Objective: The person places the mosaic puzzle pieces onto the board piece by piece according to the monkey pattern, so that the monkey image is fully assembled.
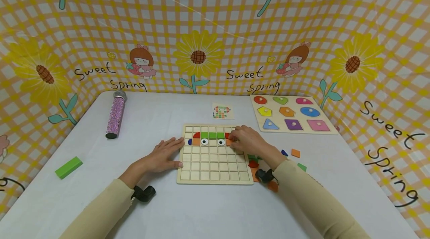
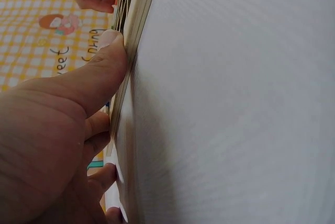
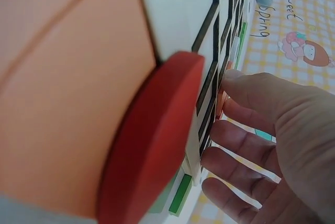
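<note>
A wooden grid board (image 1: 215, 166) lies flat on the table, with a row of red and green pieces (image 1: 209, 135) near its far side. Below that row sit a blue half-round piece (image 1: 190, 142), an orange square (image 1: 196, 142) and two eye pieces (image 1: 204, 142). My left hand (image 1: 162, 157) rests along the board's left edge, fingers extended and thumb (image 2: 107, 51) on the rim. With thumb and index finger, my right hand (image 1: 250, 142) pinches an orange piece (image 3: 222, 98) at the board, right of the eyes; its other fingers are loosely bent.
Loose red, orange, green and blue pieces (image 1: 295, 153) lie right of the board, partly under my right forearm. Behind are a small pattern card (image 1: 223, 111) and a knobbed shape puzzle (image 1: 292, 121). To the left lie a glittery microphone (image 1: 115, 115) and a green block (image 1: 68, 167).
</note>
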Motion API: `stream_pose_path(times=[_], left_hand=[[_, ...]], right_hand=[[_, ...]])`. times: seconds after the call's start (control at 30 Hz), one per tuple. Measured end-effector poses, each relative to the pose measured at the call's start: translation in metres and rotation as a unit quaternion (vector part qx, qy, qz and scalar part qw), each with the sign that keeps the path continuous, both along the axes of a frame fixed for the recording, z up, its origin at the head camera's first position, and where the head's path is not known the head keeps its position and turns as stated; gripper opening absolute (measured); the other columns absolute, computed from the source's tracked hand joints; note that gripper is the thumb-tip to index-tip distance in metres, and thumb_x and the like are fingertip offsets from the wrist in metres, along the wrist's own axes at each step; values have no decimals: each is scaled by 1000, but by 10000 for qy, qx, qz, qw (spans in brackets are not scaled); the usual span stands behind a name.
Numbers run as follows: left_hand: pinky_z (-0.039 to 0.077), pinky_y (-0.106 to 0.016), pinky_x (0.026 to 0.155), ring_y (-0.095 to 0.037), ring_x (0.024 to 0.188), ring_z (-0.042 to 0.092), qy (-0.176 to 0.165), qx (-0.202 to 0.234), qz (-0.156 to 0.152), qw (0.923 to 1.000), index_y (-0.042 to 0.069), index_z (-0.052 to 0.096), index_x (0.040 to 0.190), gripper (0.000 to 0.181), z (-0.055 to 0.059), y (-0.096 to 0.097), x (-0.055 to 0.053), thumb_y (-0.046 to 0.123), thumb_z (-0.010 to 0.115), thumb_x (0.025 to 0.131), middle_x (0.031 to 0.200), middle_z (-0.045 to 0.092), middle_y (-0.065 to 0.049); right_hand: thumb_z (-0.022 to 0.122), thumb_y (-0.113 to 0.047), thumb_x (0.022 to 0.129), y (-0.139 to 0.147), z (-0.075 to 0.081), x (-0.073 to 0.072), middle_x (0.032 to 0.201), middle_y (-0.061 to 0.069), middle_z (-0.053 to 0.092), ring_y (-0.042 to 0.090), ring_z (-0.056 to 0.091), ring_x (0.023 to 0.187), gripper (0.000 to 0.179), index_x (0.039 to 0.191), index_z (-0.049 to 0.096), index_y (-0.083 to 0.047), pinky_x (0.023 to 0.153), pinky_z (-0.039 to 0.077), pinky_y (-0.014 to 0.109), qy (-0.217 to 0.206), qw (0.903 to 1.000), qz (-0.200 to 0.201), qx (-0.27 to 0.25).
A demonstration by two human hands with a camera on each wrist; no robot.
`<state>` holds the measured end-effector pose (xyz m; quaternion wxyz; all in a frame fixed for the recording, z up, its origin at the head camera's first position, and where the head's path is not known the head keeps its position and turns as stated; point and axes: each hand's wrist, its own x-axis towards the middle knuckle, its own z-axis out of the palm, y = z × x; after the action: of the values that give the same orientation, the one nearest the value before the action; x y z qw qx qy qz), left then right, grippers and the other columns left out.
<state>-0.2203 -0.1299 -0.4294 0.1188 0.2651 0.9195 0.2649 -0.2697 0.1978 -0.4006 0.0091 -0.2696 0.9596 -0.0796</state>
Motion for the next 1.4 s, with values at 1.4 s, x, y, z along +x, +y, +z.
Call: stream_pose_path(times=[1.4], left_hand=[[5, -63, 115, -38, 146, 13, 9, -24, -30, 10000, 6, 26, 149, 78, 4, 1, 2, 37, 64, 88, 158, 22, -12]], right_hand=[[76, -28, 77, 106, 10, 78, 92, 2, 64, 21, 50, 89, 21, 94, 74, -15, 74, 44, 37, 202, 9957, -904, -23]])
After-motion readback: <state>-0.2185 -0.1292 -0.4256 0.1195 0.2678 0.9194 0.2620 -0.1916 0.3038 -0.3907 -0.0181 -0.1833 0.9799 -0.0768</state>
